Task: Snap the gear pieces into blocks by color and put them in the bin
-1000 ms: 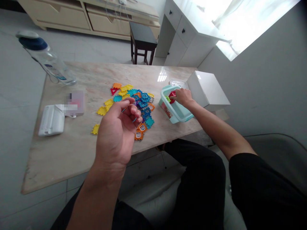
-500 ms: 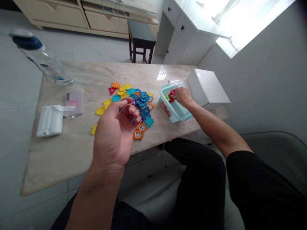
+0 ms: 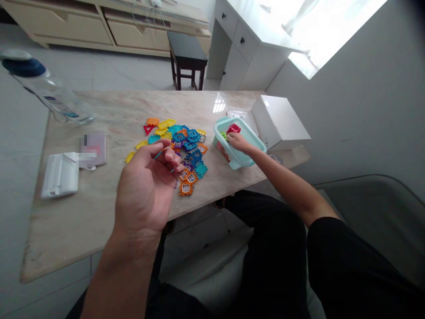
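My left hand [image 3: 149, 181] is raised palm-up over the table, its thumb and curled fingers closed on a thin plastic building tile [image 3: 158, 155]. The tile is mostly hidden; only thin blue and orange edges show. Behind that hand lies a loose pile of notched building tiles [image 3: 191, 137] in blue, teal, yellow, orange and purple, some with white window grids. My right hand [image 3: 239, 142] reaches into a mint-green plastic tub [image 3: 235, 165], fingers pinched at a green building tile [image 3: 223, 135]. Red building tiles [image 3: 234, 128] lie beside it in the tub.
A white box [image 3: 282, 117] stands right of the tub, with clear plastic packaging [image 3: 237, 114] behind. At left are a clear bottle [image 3: 63, 99] with a blue cap, a white packet [image 3: 60, 175] and a partly blurred flat item [image 3: 99, 148]. A dark stool [image 3: 187, 48] stands beyond the table.
My right hand has shifted from the red tiles to the green one inside the tub, uncovering the red. My left hand keeps its grip. The whole view has shifted slightly.
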